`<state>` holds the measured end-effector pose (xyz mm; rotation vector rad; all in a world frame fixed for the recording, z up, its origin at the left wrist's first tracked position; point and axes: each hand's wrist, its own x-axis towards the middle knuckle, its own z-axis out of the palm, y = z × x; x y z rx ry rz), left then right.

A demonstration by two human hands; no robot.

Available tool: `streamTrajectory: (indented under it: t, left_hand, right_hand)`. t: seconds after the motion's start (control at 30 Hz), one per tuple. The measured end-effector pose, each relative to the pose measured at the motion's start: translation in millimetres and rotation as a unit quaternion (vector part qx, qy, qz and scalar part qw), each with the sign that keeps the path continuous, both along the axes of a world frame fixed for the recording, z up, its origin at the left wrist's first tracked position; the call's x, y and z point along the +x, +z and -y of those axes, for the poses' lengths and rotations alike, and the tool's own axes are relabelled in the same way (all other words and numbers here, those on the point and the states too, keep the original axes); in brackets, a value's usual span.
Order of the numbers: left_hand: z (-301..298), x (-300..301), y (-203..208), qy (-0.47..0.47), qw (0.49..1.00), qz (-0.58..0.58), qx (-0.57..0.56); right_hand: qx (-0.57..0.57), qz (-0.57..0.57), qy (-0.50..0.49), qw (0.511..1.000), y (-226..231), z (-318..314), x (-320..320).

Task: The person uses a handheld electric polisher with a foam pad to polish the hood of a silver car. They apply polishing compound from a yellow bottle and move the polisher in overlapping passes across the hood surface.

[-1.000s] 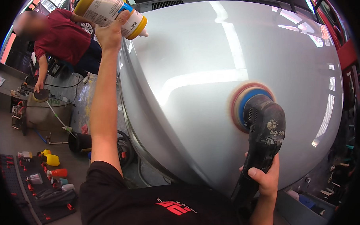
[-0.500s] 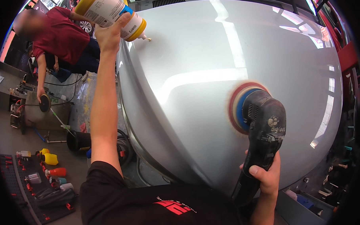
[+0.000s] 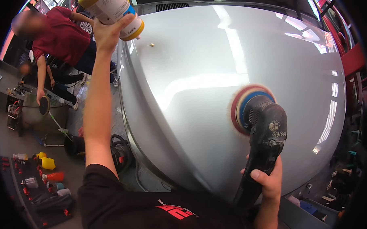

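Note:
Up at the far left of the silver car hood (image 3: pixel 191 131), my left hand (image 3: pixel 106 34) is wrapped round a yellow-and-white bottle (image 3: pixel 111 9), tipped with its nozzle end downward. A small tan dab of paste (image 3: pixel 151 45) lies on the paint, apart from the nozzle. My right hand (image 3: pixel 271 180) grips the black body of a polisher (image 3: pixel 268 127), thumb across its handle. The polisher's round pad (image 3: pixel 237 107), red and blue with a fuzzy pale edge, rests against the hood right of the middle. Part of the pad is hidden behind the tool's head.
A person in a dark red shirt (image 3: pixel 59 37) stands at the left, holding a round disc on a rod (image 3: pixel 44 105). A second person crouches beyond. A tool board (image 3: pixel 31 202) with several spray bottles lies lower left; a grey bin (image 3: pixel 305 219) sits lower right.
The bottle has drawn back up and left from the hood, leaving the paste dab on the paint. My right hand keeps hold of the polisher at nearly the same spot.

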<state>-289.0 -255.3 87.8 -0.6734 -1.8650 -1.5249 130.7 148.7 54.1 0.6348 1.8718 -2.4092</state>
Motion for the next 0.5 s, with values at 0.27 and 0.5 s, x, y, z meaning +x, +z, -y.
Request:
streamTrajectory:
  t: [0.27,0.5]
  left_hand:
    - [-61,-59,95,0.166,0.920,0.001,-0.355]
    - [-121,-147,44,0.226,0.767,0.100,-0.592]
  right_hand:
    - [-0.022,0.003,0.011,1.000,2,-2,1]
    - [-0.033,0.004,-0.003,0.999,1,-2,3]
